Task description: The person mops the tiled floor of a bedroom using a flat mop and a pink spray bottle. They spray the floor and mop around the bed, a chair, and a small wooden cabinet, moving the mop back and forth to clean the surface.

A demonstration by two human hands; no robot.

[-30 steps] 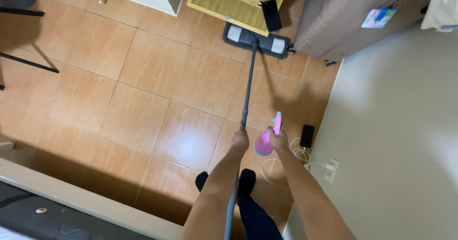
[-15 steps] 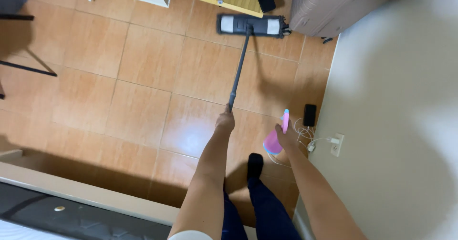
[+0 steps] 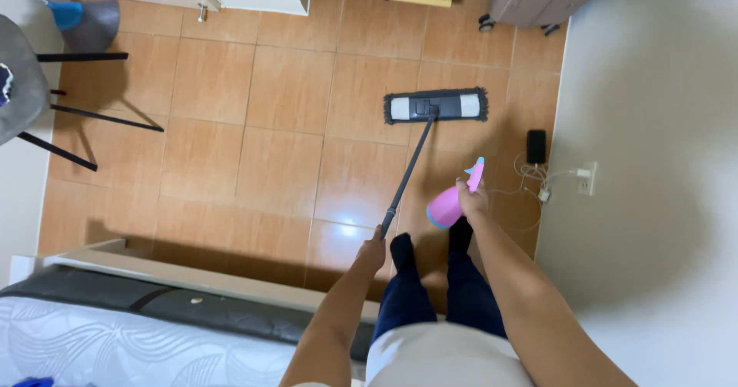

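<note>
Head view: my left hand grips the top of the mop handle, angling it so the flat mop head lies on the tiled floor ahead. My right hand is closed around a pink spray bottle, nozzle pointing forward, near the wall.

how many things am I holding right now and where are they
2. The mop handle is in your left hand, its flat head on the tiled floor ahead. The pink spray bottle is in your right hand, by the wall.
</note>
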